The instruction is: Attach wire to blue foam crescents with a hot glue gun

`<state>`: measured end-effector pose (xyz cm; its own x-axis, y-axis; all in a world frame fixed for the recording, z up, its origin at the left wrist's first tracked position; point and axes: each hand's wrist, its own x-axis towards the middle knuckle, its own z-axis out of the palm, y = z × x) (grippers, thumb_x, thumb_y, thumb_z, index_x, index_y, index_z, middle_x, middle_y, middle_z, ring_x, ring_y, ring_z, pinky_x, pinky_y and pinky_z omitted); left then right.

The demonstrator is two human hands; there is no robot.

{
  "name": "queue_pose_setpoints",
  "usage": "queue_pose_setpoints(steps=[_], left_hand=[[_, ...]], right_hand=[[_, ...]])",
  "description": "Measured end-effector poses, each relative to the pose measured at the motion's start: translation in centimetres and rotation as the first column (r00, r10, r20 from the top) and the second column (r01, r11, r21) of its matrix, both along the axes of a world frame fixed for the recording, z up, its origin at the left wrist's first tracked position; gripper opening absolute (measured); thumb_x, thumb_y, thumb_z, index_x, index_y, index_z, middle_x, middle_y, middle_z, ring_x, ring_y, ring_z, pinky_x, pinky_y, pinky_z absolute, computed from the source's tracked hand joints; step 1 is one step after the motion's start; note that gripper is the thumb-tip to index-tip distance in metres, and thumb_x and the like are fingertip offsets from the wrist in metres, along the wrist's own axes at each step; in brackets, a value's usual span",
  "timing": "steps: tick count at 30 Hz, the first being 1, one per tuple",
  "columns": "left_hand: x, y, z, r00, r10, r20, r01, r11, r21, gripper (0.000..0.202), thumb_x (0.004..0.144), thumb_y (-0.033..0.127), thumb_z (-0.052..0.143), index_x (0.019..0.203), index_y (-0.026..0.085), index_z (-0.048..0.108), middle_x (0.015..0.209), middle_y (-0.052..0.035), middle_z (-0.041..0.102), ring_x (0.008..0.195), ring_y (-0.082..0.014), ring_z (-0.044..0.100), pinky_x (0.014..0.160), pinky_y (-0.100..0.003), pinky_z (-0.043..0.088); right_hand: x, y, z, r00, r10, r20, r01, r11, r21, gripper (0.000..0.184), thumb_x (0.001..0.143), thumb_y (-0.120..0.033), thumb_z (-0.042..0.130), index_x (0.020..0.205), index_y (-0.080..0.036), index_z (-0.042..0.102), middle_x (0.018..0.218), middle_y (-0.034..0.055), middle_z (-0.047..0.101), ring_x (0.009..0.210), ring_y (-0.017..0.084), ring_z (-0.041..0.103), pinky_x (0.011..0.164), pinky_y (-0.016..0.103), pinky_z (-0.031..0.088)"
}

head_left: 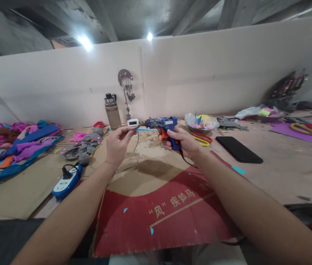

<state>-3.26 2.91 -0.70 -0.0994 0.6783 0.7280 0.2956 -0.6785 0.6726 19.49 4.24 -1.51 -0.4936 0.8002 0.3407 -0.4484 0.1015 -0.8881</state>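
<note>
My right hand (pixel 182 141) is wrapped round the handle of a blue glue gun (pixel 162 124) with an orange trigger, held above the table with its nozzle pointing left. My left hand (pixel 118 143) is raised just left of the nozzle, its fingers pinched on a small grey piece with a thin wire (pixel 136 143) hanging from it. A black cord runs down from the gun's handle. Both hands hover over a red and brown cardboard sheet (pixel 167 209).
A blue-white power strip (pixel 67 180) lies at left, near grey felt pieces (pixel 82 149) and coloured felt strips (pixel 20 145). A water bottle (pixel 112 112) and a small white timer (pixel 132 122) stand behind. A black phone (pixel 239 149), scissors (pixel 201 139) and a bowl of scraps (pixel 201 123) lie at right.
</note>
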Motion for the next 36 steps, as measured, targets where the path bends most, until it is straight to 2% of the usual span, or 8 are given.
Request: queue_pose_setpoints(steps=[6,11,14,21,25,28,31,36], left_hand=[[-0.1,0.1,-0.2,0.998,-0.027,-0.053,0.029,0.998,0.047,0.019,0.079,0.032,0.062,0.09,0.017,0.067,0.086,-0.0062,0.07,0.078,-0.015,0.066,0.074,-0.028,0.052],[-0.5,0.2,0.1,0.977,0.096,-0.191,-0.05,0.972,0.231,0.013,0.08,0.029,0.062,0.085,0.019,0.067,0.093,-0.0066,0.069,0.093,-0.0168,0.063,0.086,-0.033,0.049],[-0.8,0.0,0.3,0.953,0.142,-0.267,-0.051,0.946,0.32,0.009,0.081,0.026,0.061,0.084,0.02,0.066,0.092,-0.0058,0.07,0.092,-0.0167,0.063,0.088,-0.034,0.048],[-1.0,-0.1,0.1,0.906,0.199,-0.374,-0.033,0.913,0.406,0.008,0.082,0.023,0.06,0.085,0.021,0.066,0.093,-0.005,0.07,0.093,-0.0167,0.064,0.09,-0.035,0.047],[-1.1,0.2,-0.1,0.931,0.185,-0.316,-0.075,0.94,0.332,0.01,0.081,0.025,0.06,0.086,0.02,0.067,0.091,-0.0054,0.07,0.091,-0.0168,0.064,0.087,-0.033,0.047],[-1.2,0.7,-0.3,0.974,0.138,-0.18,-0.11,0.981,0.16,0.015,0.08,0.03,0.061,0.088,0.019,0.068,0.085,-0.0056,0.07,0.082,-0.0163,0.065,0.078,-0.03,0.049],[-1.2,1.2,-0.4,0.999,0.036,-0.031,-0.035,0.999,0.006,0.019,0.078,0.033,0.064,0.086,0.017,0.067,0.077,-0.0046,0.069,0.07,-0.0146,0.065,0.069,-0.027,0.05],[-1.1,1.5,-0.3,0.993,-0.032,0.116,0.044,0.994,-0.105,0.022,0.075,0.034,0.066,0.084,0.015,0.067,0.076,-0.0039,0.068,0.064,-0.0121,0.064,0.064,-0.024,0.05]], right_hand=[[0.0,0.2,-0.1,1.0,0.003,-0.018,-0.003,1.0,-0.019,0.018,0.077,-0.029,0.062,0.089,-0.017,0.056,0.081,0.003,0.059,0.055,0.008,0.043,0.049,0.023,0.034],[0.2,0.3,0.1,1.0,0.006,-0.026,-0.006,1.0,-0.019,0.018,0.078,-0.03,0.062,0.089,-0.018,0.055,0.079,0.0021,0.058,0.054,0.008,0.043,0.05,0.024,0.035],[0.1,0.3,0.1,1.0,0.0,-0.024,0.0,1.0,-0.003,0.018,0.078,-0.031,0.062,0.088,-0.018,0.055,0.079,0.0023,0.058,0.055,0.008,0.043,0.05,0.025,0.035],[0.0,0.1,0.2,1.0,-0.015,-0.024,0.015,1.0,0.004,0.018,0.078,-0.031,0.061,0.088,-0.018,0.055,0.079,0.0024,0.058,0.054,0.008,0.042,0.05,0.024,0.034],[-0.1,0.0,0.2,0.999,-0.01,-0.044,0.01,1.0,-0.003,0.016,0.079,-0.031,0.06,0.088,-0.018,0.056,0.079,0.0027,0.058,0.055,0.008,0.043,0.049,0.024,0.034],[-0.1,0.0,0.1,0.999,-0.028,-0.037,0.028,1.0,-0.01,0.017,0.079,-0.032,0.06,0.086,-0.018,0.057,0.081,0.0033,0.059,0.054,0.008,0.043,0.049,0.024,0.034],[-0.1,0.1,0.0,0.999,-0.038,-0.028,0.038,0.999,-0.012,0.017,0.079,-0.032,0.061,0.086,-0.017,0.057,0.08,0.0035,0.06,0.054,0.008,0.043,0.048,0.024,0.034],[-0.2,0.1,0.0,0.998,-0.046,-0.049,0.046,0.999,-0.016,0.018,0.077,-0.032,0.063,0.086,-0.016,0.058,0.079,0.003,0.06,0.054,0.008,0.046,0.049,0.023,0.037]])
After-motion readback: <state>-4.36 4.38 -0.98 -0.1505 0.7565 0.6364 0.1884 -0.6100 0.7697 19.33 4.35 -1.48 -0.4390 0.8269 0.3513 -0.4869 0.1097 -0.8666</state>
